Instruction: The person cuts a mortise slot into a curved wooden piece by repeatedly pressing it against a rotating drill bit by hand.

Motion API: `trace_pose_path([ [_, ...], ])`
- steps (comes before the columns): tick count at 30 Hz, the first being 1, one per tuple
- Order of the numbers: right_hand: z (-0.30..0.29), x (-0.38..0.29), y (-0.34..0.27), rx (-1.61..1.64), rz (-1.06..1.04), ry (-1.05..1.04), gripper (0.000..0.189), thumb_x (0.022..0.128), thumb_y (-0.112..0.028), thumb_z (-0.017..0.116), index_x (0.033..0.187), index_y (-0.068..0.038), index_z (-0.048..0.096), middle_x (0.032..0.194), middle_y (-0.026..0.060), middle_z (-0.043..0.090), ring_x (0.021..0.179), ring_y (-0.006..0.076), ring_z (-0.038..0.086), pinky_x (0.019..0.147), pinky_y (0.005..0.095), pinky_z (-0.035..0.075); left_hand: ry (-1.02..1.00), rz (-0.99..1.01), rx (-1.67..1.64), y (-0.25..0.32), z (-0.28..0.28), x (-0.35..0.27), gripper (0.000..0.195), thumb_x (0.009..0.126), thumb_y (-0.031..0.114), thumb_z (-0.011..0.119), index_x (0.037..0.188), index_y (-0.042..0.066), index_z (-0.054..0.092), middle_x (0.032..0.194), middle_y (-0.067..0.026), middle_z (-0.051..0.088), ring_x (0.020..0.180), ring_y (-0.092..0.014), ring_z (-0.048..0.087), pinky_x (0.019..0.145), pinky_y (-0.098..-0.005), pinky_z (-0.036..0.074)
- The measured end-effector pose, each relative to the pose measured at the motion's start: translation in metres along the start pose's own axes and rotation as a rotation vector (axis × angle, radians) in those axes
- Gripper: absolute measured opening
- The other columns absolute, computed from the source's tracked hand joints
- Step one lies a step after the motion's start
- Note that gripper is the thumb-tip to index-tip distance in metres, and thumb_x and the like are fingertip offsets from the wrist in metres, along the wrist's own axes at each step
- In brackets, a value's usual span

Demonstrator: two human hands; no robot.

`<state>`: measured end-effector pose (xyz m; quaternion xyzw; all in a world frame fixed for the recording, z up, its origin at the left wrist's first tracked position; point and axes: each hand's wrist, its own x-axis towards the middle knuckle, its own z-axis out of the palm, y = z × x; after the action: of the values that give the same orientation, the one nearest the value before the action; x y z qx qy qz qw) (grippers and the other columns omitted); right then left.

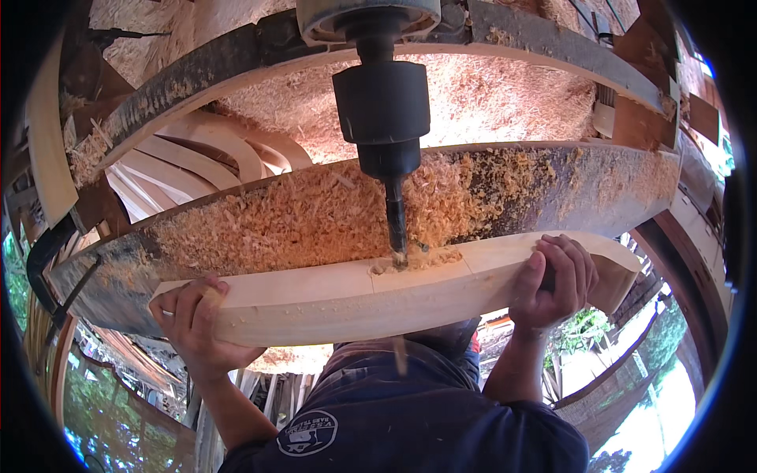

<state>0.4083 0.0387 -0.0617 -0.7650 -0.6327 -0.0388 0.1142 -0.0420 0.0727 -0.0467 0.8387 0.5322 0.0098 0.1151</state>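
A long, pale block of wood (331, 287) with a shaped right end lies across the view in front of my body. My left hand (195, 319), with a ring on one finger, grips its left end. Its right part is held by my right hand (553, 281), fingers curled over the top edge. A drill bit (397, 222) in a black chuck (383, 106) points down at the top face of the block, its tip touching the wood among fresh shavings. Pencil-like lines cross the face on both sides of the bit.
Behind the block stands a dark board (591, 177) heaped with wood shavings (284, 230). A beam (201, 74) spans the top. Curved wooden pieces (195, 162) lie stacked at the back left. A black clamp-like metal bar (44, 266) is at the left edge.
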Motion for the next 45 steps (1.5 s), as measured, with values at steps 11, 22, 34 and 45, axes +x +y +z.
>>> trace_pose_path([
  [11,0.007,0.023,0.003,0.044,-0.032,0.017,0.021,0.097,-0.029,0.075,0.094,-0.009,0.081,0.1,0.0074,0.083,0.103,0.03,0.078,0.104,0.0441,0.051,0.016,-0.004,0.008,-0.002,0.001,0.009,0.094,0.058,0.074,0.092,0.125,0.012,0.07,0.118,-0.008,0.073,0.106,-0.03,0.067,0.102,-0.0548,0.042],
  [22,0.005,0.03,-0.002,0.003,-0.1,-0.023,0.026,0.1,-0.035,0.073,0.097,-0.011,0.08,0.099,0.0072,0.08,0.103,0.0293,0.076,0.102,0.0426,0.046,0.066,-0.015,0.006,-0.003,0.001,0.009,0.092,0.053,0.063,0.094,0.128,0.015,0.071,0.122,-0.0078,0.075,0.117,-0.029,0.069,0.108,-0.0529,0.039],
  [34,-0.015,-0.036,0.014,0.003,-0.038,-0.055,0.03,0.103,-0.038,0.071,0.098,-0.01,0.079,0.102,0.0078,0.079,0.103,0.0311,0.075,0.102,0.0439,0.046,0.023,0.019,-0.028,0.015,0.0,-0.012,0.086,0.056,0.062,0.093,0.125,0.014,0.072,0.123,-0.0064,0.074,0.101,-0.03,0.064,0.1,-0.0526,0.041],
  [45,-0.009,-0.013,0.014,0.009,-0.056,-0.074,0.033,0.106,-0.04,0.068,0.098,-0.01,0.079,0.101,0.0077,0.08,0.103,0.0308,0.075,0.101,0.0439,0.047,-0.012,0.009,-0.014,0.013,0.003,-0.009,0.085,0.06,0.059,0.092,0.127,0.014,0.067,0.123,-0.0083,0.073,0.107,-0.031,0.068,0.103,-0.0539,0.041],
])
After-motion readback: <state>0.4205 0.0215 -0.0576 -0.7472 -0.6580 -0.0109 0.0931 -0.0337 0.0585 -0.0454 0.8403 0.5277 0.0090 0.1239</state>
